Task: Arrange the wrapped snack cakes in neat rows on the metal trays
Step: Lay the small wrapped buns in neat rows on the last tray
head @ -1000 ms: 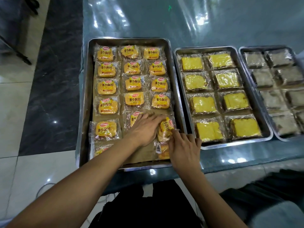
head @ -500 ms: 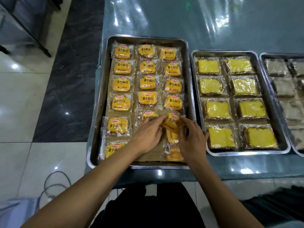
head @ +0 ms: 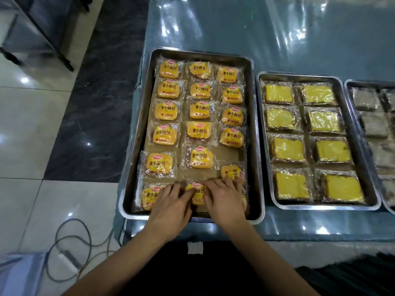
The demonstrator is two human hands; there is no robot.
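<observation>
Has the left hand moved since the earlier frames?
Yes. The left hand has come toward the near rim of the left tray, from the fifth row of cakes to the front row.

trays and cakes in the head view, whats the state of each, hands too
left tray: nearly full, gap in fifth row
sideways cake: turned, out of line
front middle cake: under both hands
left hand: fingers resting on it
right hand: fingers resting on it
middle tray: full, neat rows
</observation>
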